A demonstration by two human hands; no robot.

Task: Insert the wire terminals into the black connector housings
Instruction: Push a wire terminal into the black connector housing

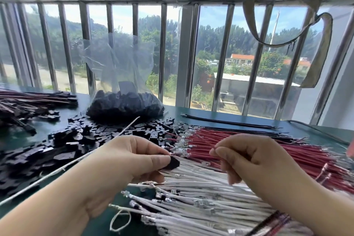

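On a green table (pixel 239 120) by a barred window (pixel 191 53), left hand (pixel 134 159) pinches a black housing (pixel 172 164), right hand (pixel 249 157) a red wire (pixel 207 142).

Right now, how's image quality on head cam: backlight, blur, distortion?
Head view: daylight through the barred window, sky near white; wide-angle bends the bars outward at the frame edges; right hand and white wires under it smear; left hand and black housing stay legible.
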